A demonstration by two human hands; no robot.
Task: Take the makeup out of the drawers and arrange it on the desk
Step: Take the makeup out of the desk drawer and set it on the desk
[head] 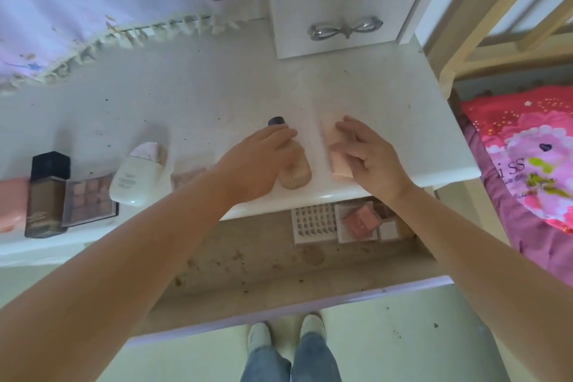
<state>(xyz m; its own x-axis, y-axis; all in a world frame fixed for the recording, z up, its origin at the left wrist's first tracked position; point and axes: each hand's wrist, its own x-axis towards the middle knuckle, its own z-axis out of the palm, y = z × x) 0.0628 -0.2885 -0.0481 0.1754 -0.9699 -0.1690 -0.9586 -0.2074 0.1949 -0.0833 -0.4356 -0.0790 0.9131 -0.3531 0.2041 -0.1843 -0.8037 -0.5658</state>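
the left hand (260, 158) grips a beige bottle (294, 172) with a dark cap (276, 121), fingers curled over its neck as it lies on the table (217, 96). just right of it, the right hand (369, 155) holds a pink tube (336, 158), fingers bent round its right side. further left sit a compact (186, 175), white bottle (136, 177), palette (91, 198) and dark bottle (46, 195). the open drawer (248, 260) near the person holds a pink case (361, 220) and lash tray (314, 222).

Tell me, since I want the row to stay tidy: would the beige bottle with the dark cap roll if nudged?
Probably. The beige bottle lies on its side on the desk and looks rounded, so a sideways nudge could roll it. The left hand resting on it steadies it now. It looks rigid rather than floppy.
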